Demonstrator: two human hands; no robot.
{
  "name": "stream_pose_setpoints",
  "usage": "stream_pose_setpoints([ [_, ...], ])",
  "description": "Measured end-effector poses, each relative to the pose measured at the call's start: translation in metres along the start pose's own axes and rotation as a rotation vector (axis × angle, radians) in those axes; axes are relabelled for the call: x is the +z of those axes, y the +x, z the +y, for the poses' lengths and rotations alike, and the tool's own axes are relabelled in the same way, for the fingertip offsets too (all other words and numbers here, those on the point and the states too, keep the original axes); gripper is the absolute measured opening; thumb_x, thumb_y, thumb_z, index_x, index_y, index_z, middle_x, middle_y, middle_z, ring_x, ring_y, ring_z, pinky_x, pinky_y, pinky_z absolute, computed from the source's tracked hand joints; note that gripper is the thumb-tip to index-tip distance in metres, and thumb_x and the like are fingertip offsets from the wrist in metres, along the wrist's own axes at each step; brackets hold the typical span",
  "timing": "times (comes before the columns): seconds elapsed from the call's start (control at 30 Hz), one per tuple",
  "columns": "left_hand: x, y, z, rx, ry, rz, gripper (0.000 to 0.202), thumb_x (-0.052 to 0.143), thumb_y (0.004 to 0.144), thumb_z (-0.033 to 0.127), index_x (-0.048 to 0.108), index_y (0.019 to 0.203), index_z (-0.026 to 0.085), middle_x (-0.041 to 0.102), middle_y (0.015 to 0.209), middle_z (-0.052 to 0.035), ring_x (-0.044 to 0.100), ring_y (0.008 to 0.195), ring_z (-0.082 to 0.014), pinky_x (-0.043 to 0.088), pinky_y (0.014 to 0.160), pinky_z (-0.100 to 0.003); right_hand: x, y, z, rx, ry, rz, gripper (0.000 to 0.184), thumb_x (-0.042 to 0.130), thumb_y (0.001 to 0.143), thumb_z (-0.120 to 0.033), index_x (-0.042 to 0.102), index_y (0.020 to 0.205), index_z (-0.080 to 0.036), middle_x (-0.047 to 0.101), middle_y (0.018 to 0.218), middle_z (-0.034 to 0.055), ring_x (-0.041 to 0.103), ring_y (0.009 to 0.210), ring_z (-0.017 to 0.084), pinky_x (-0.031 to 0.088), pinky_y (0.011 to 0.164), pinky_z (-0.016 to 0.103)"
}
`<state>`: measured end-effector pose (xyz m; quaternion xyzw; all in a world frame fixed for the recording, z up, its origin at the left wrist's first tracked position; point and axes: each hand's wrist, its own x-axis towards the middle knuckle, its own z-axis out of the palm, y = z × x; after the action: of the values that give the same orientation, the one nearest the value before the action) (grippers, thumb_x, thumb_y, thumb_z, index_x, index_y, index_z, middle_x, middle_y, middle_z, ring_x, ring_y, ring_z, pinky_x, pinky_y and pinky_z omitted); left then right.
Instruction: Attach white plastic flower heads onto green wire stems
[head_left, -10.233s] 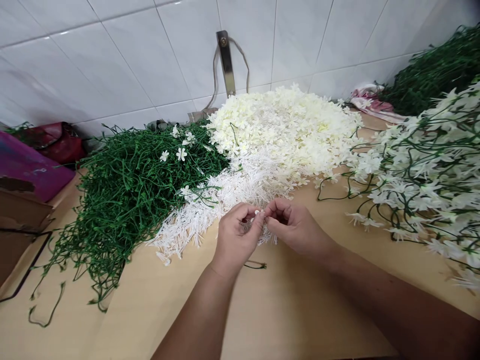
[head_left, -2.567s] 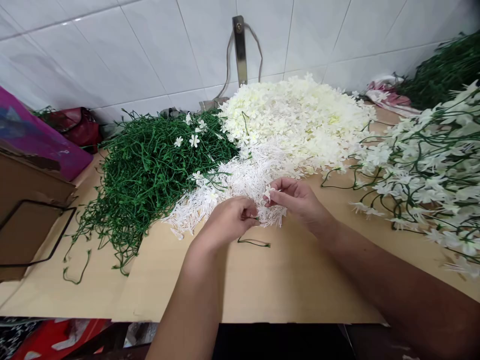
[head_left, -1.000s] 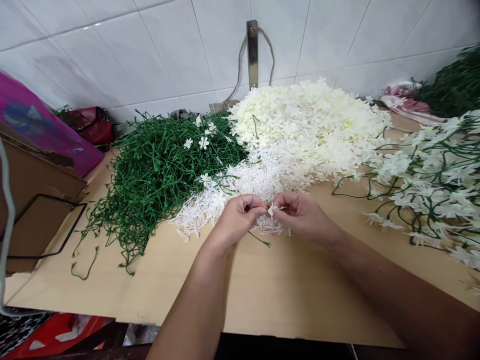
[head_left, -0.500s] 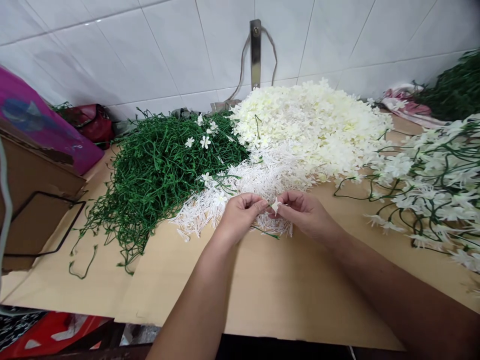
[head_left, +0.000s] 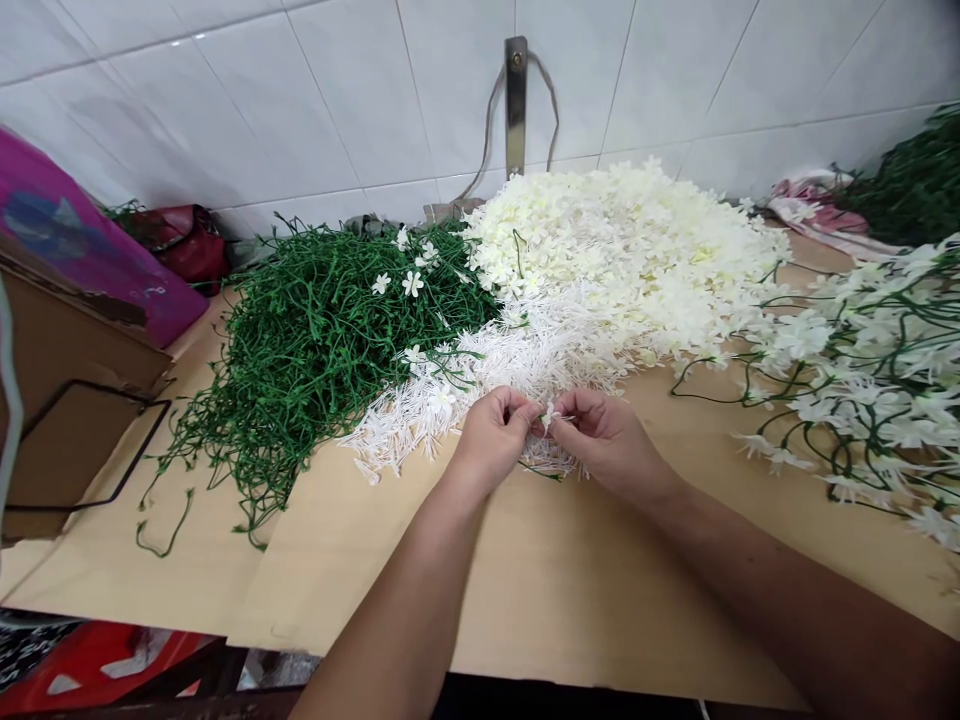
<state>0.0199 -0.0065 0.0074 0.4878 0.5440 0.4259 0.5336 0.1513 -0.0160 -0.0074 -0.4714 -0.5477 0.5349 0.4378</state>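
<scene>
Between my two hands is a small white artificial flower (head_left: 548, 416) on a green stem. My left hand (head_left: 496, 428) pinches the stem just left of the bloom, and a green stem end shows below the fingers. The fingertips of my right hand (head_left: 600, 432) are closed on the flower's right side. Both hands are over the near edge of a heap of thin white stamens (head_left: 525, 350). Behind them lies a large pile of cream-white petals (head_left: 615, 240). A tangled mound of green stems (head_left: 322, 320) is to the left, with several white flowers on it.
Stemmed white flowers (head_left: 862, 390) spread over the right side. Cardboard (head_left: 360, 570) covers the table. A brown box (head_left: 67, 400), a purple bag (head_left: 97, 240) and a red pouch (head_left: 184, 245) stand at the left. A tiled wall (head_left: 337, 100) closes off the back.
My hands have drawn slightly closer together around the flower. The flower has turned a little between my fingertips. The piles have stayed as they were.
</scene>
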Motion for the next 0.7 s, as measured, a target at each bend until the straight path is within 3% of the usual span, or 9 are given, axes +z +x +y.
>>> stream_pose_setpoints([
  [0.43,0.0009,-0.0028,0.0062,-0.049,0.006,-0.044,0.020,0.054,0.068,0.013,0.042,0.052,0.016,0.040,0.042,0.0079,0.032,0.040,-0.0050,0.025,0.042,-0.019,0.0027,0.0001,0.0020,-0.003,-0.059,0.002,0.014,0.058,0.065,-0.027,0.050,0.063,-0.016,0.049,0.056,-0.0024,0.043,0.049,0.008,0.035,0.046,0.022],
  [0.7,0.0013,-0.0010,0.0021,-0.035,-0.100,-0.020,0.018,0.055,0.069,0.021,0.045,0.055,0.016,0.041,0.044,0.0071,0.033,0.041,-0.0050,0.025,0.043,-0.019,0.0029,0.0001,-0.0004,-0.025,0.079,-0.021,0.021,0.061,0.069,-0.036,0.049,0.068,-0.018,0.054,0.059,-0.0021,0.054,0.056,0.012,0.046,0.054,0.025],
])
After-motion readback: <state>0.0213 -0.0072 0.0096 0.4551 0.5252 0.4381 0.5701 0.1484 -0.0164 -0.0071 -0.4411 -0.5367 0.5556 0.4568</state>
